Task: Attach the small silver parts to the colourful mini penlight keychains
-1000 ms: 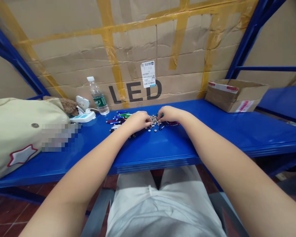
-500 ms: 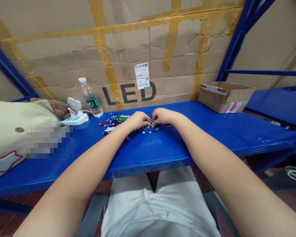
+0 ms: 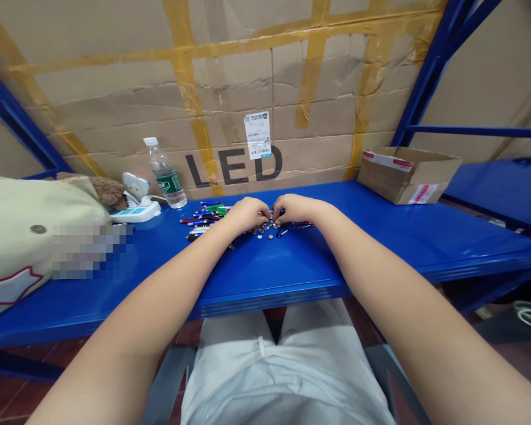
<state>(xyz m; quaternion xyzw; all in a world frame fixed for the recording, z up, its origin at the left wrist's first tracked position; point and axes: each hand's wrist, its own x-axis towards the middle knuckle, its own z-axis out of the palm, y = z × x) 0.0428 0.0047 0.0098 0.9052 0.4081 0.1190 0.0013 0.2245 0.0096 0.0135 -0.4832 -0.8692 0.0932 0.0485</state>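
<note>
My left hand (image 3: 250,214) is at the pile of small round coin-like pieces (image 3: 270,237), its thumb and fingers curled together in a pinch. Close on the other side, my right hand (image 3: 294,208) has its fingertips pinched too, almost touching the left. What either hand holds is too small to make out. Several coloured pens (image 3: 197,221) lie beside and partly behind my left hand. Under my right hand, small dark and red clip-like items (image 3: 302,225) show in part, mostly covered by the hand.
A water bottle (image 3: 169,180) and a white power strip (image 3: 137,212) stand at the back left of the blue table (image 3: 265,274). A cream bag (image 3: 22,236) fills the left end. To the right sits an open cardboard box (image 3: 384,177); taped cardboard (image 3: 230,82) rises behind.
The whole view has shifted slightly. Both hands stay over the small pieces with their fingertips together, apart from tiny finger movements.
</note>
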